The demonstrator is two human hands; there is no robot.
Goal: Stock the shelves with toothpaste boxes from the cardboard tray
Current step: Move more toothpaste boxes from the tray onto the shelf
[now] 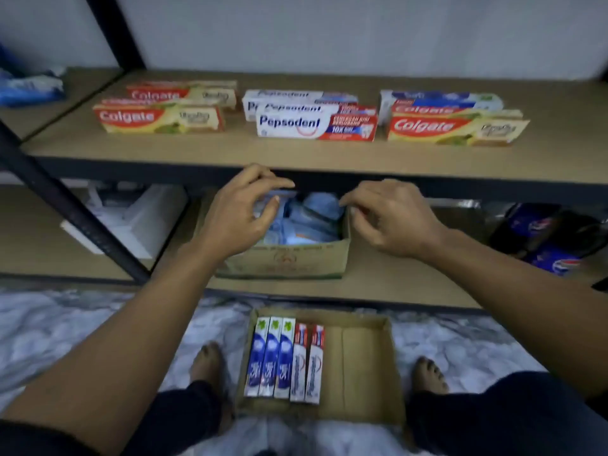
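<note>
Over the carton [286, 258] on the lower shelf [394, 281], your left hand [243, 209] hovers, fingers loosely bent, gripping nothing. Your right hand [391, 218] curls at the carton's right rim; whether it pinches the rim you cannot tell. Blue packets [309, 218] fill the carton. Toothpaste boxes [316, 123] lie on the upper shelf [230, 149]. Down on the floor [65, 324], the cardboard tray [362, 363] holds five more at its left
</note>
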